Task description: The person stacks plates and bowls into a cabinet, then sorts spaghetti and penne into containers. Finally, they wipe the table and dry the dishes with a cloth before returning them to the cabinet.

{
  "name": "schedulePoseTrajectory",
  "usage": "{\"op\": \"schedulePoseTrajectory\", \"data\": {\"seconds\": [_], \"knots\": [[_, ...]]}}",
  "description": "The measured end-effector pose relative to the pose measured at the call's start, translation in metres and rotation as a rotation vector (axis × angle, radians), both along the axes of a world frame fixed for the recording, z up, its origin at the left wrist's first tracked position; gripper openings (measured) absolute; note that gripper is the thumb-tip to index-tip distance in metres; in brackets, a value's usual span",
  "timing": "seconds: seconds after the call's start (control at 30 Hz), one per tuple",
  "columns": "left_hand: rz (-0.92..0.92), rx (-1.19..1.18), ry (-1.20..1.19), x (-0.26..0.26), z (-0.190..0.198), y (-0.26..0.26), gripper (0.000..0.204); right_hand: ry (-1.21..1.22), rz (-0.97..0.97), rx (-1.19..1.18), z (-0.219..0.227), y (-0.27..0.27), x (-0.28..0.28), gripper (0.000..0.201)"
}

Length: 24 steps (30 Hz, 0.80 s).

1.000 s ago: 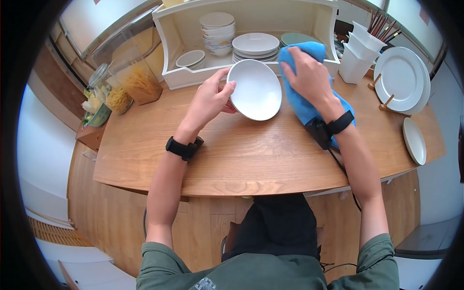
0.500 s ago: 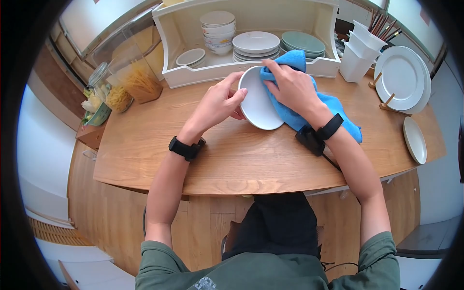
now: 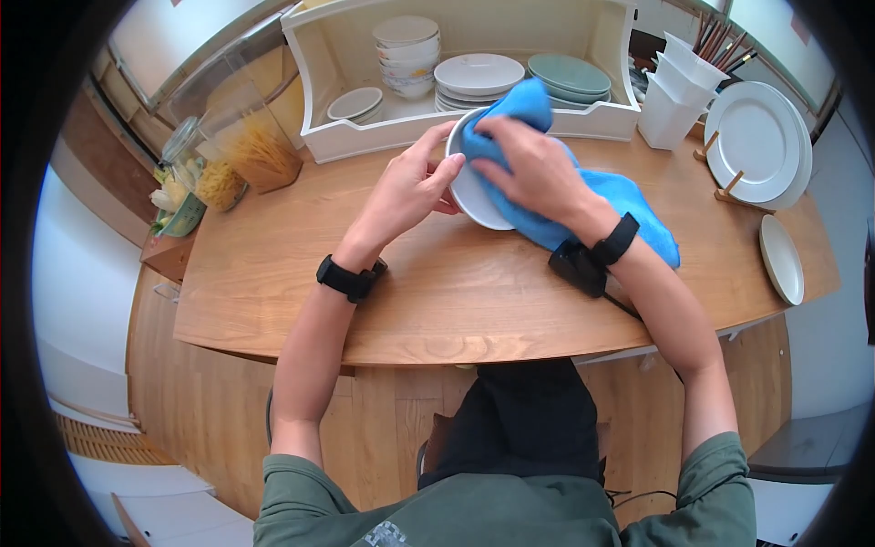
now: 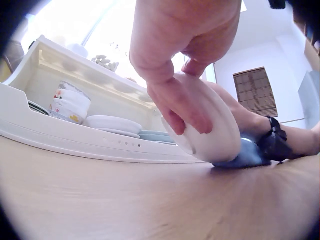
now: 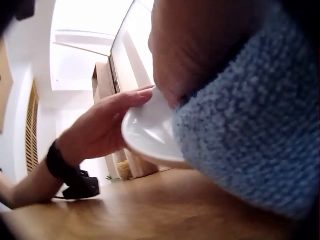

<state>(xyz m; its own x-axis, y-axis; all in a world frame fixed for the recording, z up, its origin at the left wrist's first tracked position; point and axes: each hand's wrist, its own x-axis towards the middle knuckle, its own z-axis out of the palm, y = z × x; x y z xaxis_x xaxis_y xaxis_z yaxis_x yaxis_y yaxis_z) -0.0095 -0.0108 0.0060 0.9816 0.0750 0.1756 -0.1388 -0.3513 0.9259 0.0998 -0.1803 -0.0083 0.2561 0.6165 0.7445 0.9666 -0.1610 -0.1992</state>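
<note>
My left hand (image 3: 401,190) grips a white bowl (image 3: 470,199) at its left rim, thumb on the inside. In the left wrist view the fingers spread over the outside of the bowl (image 4: 222,130), which is tilted on edge close over the table. My right hand (image 3: 540,173) holds a blue cloth (image 3: 629,202) bunched against the inside of the bowl. The cloth covers much of the bowl's right side, and its loose end trails to the right on the table. Up close in the right wrist view, the thick cloth (image 5: 250,125) hides most of the right fingers.
Behind the hands stands a white shelf unit (image 3: 365,143) with stacked bowls (image 3: 406,59) and plates (image 3: 478,75). Pasta containers (image 3: 260,150) are at the left. White holders (image 3: 670,118), racked plates (image 3: 755,146) and an oval dish (image 3: 781,260) line the right.
The right hand has brought the cloth leftward from beside the bowl into it. The bowl, still in the left hand, has shifted slightly right and tilted toward the cloth.
</note>
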Motion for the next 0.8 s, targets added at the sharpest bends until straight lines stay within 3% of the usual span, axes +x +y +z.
{"op": "schedulePoseTrajectory", "data": {"seconds": [0.07,0.23,0.33,0.4,0.57,0.63,0.7,0.8], "knots": [[0.03,0.014,-0.049,0.001,-0.002,0.002,0.042,0.019,0.148,-0.116,-0.003,0.002,-0.01,0.034],[0.116,0.025,-0.07,0.005,-0.002,0.013,0.043,0.045,0.171,-0.28,-0.003,-0.004,-0.002,0.035],[0.161,0.099,-0.088,0.002,0.003,0.016,0.044,-0.014,0.024,-0.426,-0.002,-0.008,0.002,0.031],[0.163,0.15,-0.093,0.003,0.005,0.014,0.045,0.029,-0.241,-0.56,-0.001,-0.01,0.007,0.031],[0.197,0.065,-0.04,0.004,0.002,0.016,0.043,0.025,-0.505,-0.477,-0.002,-0.021,0.037,0.025],[0.195,0.021,-0.04,0.005,0.002,0.018,0.043,-0.024,-0.607,-0.282,0.0,-0.031,0.051,0.021],[0.194,-0.026,-0.044,0.005,0.004,0.018,0.043,-0.03,-0.616,-0.229,0.01,-0.032,0.049,0.021],[0.145,0.01,-0.019,0.003,0.004,0.016,0.045,-0.163,-0.384,0.028,0.015,-0.022,0.036,0.021]]}}
